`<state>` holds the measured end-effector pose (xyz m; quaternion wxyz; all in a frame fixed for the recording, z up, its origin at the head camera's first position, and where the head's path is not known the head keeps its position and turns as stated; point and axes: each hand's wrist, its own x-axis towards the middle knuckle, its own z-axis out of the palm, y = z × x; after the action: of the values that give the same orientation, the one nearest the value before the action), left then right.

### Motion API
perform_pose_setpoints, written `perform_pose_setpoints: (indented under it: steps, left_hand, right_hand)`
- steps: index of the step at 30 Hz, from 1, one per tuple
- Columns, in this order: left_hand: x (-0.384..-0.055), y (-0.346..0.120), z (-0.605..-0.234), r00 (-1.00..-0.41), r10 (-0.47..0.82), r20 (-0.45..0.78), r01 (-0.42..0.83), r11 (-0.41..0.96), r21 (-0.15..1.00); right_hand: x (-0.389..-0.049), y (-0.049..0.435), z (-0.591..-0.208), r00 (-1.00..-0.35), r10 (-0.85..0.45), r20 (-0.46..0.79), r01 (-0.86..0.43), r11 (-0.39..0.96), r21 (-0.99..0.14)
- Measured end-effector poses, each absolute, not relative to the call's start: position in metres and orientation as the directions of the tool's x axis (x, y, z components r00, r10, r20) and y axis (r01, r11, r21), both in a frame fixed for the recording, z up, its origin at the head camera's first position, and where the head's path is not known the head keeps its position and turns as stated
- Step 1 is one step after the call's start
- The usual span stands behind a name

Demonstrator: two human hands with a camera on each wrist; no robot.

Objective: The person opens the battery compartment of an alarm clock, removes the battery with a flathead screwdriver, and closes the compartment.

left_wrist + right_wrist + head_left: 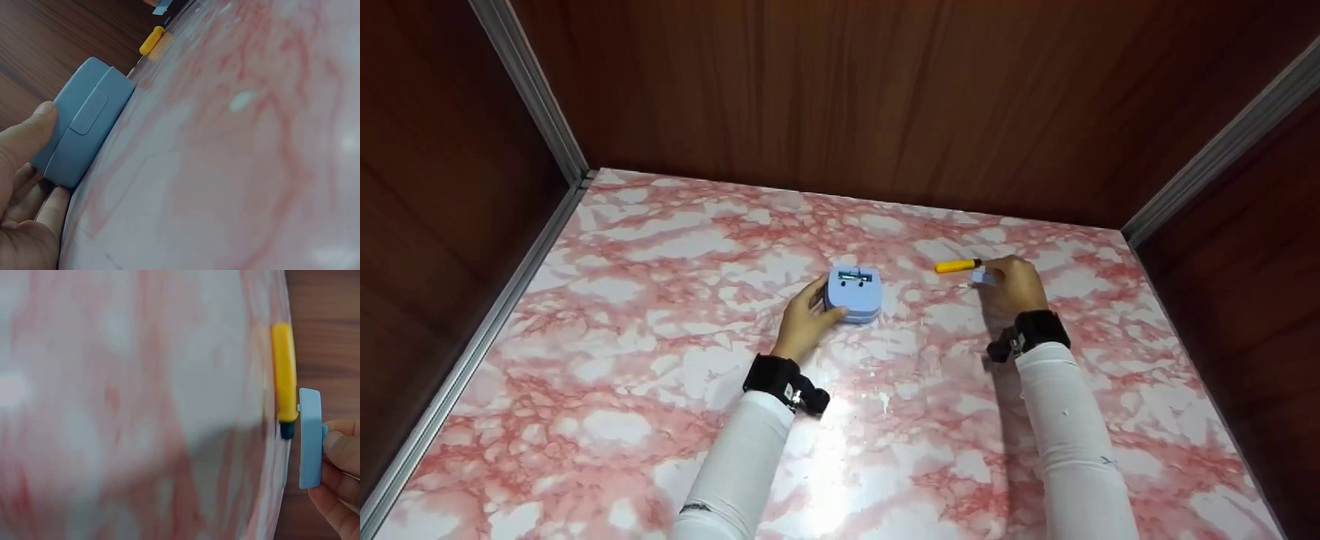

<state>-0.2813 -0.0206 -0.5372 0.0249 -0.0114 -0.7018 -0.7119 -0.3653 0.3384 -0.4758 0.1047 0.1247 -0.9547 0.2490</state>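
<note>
A light blue rounded-square battery device (855, 298) rests on the table, its top slot (855, 277) uncovered and showing something greenish, likely a battery. My left hand (808, 322) grips its left side, thumb on top and fingers beneath, as the left wrist view shows. In the right wrist view, my right hand (343, 467) pinches a small light blue battery cover (310, 439) by its tab, held up off the table. Just left of that hand lies a screwdriver with a yellow handle (956, 266) and a dark collar; its shaft is mostly hidden in the head view.
The tabletop (660, 420) has a red and white marbled pattern. Dark brown wood panels (810, 97) rise at the back and both sides, joined by metal corner strips (536, 97). A tiny pale bit (964, 285) sits below the screwdriver.
</note>
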Motion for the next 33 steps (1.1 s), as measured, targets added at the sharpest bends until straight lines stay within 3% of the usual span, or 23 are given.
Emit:
perform_pose_setpoints:
  steps: [21, 33]
  left_hand:
    - [-0.282, -0.022, -0.537, -0.999, -0.017, 0.047, 0.048, -0.015, 0.999]
    - [-0.282, -0.02, -0.538, -0.998, -0.024, 0.049, 0.05, -0.017, 0.999]
  right_hand:
    - [-0.376, 0.37, -0.486, -0.925, -0.218, 0.31, -0.329, 0.869, -0.37]
    - [-0.372, 0.377, -0.491, -0.955, -0.155, 0.254, -0.246, 0.892, -0.38]
